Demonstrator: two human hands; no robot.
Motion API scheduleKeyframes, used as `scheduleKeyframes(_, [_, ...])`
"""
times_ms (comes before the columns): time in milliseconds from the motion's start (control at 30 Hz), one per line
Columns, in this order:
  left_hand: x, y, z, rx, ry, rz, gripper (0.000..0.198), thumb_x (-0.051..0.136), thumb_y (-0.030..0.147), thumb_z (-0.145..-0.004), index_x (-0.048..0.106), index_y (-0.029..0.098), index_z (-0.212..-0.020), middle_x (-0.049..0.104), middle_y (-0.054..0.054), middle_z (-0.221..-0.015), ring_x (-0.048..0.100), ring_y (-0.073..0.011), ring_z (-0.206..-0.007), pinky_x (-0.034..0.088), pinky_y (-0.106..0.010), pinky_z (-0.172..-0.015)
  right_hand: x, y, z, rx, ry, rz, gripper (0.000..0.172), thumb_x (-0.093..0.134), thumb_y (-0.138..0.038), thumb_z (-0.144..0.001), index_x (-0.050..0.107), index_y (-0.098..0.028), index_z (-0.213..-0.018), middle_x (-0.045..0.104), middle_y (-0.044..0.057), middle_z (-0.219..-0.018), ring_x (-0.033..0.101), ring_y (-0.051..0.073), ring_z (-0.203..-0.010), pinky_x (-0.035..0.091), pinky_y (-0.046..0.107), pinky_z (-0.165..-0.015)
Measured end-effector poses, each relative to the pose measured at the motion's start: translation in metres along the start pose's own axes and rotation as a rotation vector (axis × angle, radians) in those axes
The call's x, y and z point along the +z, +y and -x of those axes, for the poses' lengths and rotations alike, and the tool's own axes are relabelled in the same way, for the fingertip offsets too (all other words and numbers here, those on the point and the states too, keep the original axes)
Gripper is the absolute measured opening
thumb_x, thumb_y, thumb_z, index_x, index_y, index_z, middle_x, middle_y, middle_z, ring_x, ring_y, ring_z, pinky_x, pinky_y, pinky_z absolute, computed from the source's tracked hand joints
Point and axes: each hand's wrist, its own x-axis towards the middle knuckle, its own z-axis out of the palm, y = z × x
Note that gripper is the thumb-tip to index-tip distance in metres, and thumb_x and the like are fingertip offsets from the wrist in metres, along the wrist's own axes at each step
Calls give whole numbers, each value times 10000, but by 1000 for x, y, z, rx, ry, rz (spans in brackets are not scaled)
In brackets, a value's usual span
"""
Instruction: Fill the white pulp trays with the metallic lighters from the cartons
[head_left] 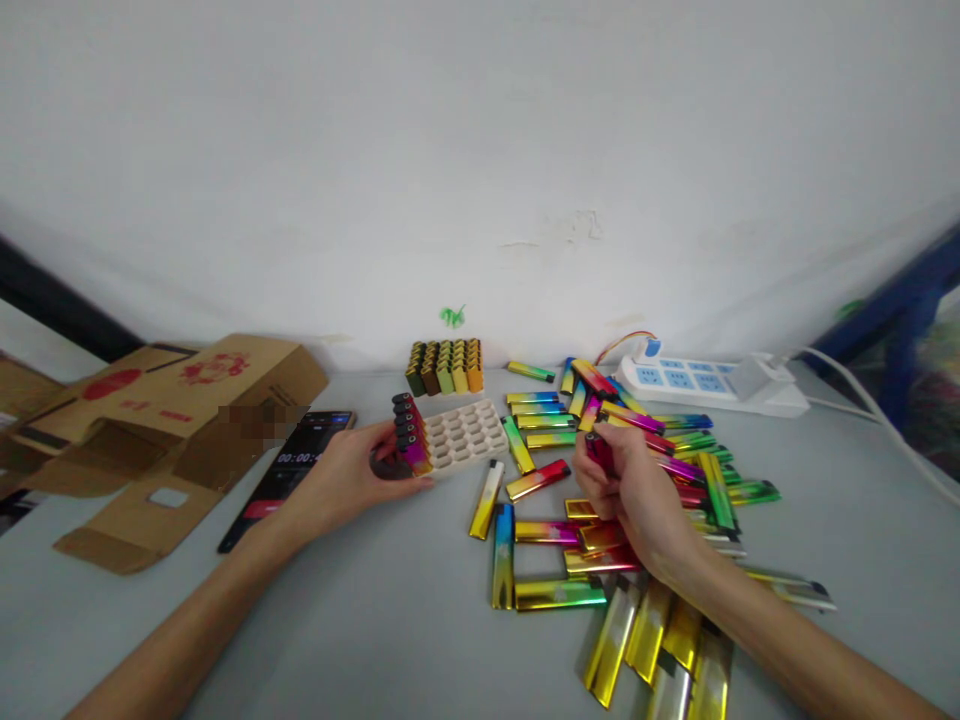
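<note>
My right hand (637, 490) is my working grip: its thumb and fingers are pinched around a lighter (598, 452), raised over the right half of the table (420, 630). Its dark cap shows at my fingertips; my fingers hide most of its body.

I judge it light and stiff, with a glossy casing that could slide or turn under dry fingers. The cap end looks the surest place to pinch, or the two narrow sides just below it. It should bear a firm squeeze, though the shiny finish may scratch.

My left hand (345, 478) is clasped around the left end of a pale slotted tray (469, 435), thumb along the near edge. A row of dark-capped lighters (411, 440) stands upright in that end; the other slots that I can see are bare. The tray looks light and rigid, best held by its end.

Around and beneath my right hand spread loose metallic lighters (538, 481), many overlapping. Behind the tray stands a block of gold-topped pieces (444, 370). Farther out are a power strip (694, 385) at right, and a phone (262, 490) and an opened cardboard box (251, 375) at left.
</note>
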Motion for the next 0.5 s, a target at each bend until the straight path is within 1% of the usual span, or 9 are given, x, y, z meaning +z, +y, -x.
scheduleKeyframes(167, [-2,2,1,6,-7,-1,522,777,652,-713,689,162,-872,638,3,-709,534,-187,-636,379,-286,-595,1,1,2,1,42,42,452,444,-587,-865,371,-265,-557,237,-83,-490,143,97,-449,127,262,-424])
scheduleKeyframes(267, [-2,1,1,9,-17,-5,533,768,660,-729,683,163,-901,637,5,-723,529,-184,-639,382,-286,-599,2,0,4,14,14,17,492,475,-632,-871,375,-260,-563,243,-83,-497,144,95,-455,120,264,-428])
scheduleKeyframes(333, [-1,0,1,2,-17,-19,529,765,672,-724,669,176,-879,634,5,-719,529,-185,-637,377,-287,-593,3,-2,4,33,-12,-18,542,526,-691,-870,389,-252,-583,239,-89,-515,137,91,-469,103,262,-438])
scheduleKeyframes(433, [0,0,1,-17,7,-60,515,772,684,-695,610,202,-771,597,11,-678,513,-178,-611,354,-290,-575,4,-4,2,31,-50,-67,626,615,-815,-830,475,-228,-665,264,-96,-557,147,83,-494,102,248,-466])
scheduleKeyframes(500, [0,1,2,-11,14,-60,504,771,675,-701,606,202,-763,596,11,-680,515,-177,-613,359,-289,-580,4,-5,-2,-30,-76,-99,634,642,-847,-819,565,-219,-790,347,-84,-601,222,87,-504,171,241,-480])
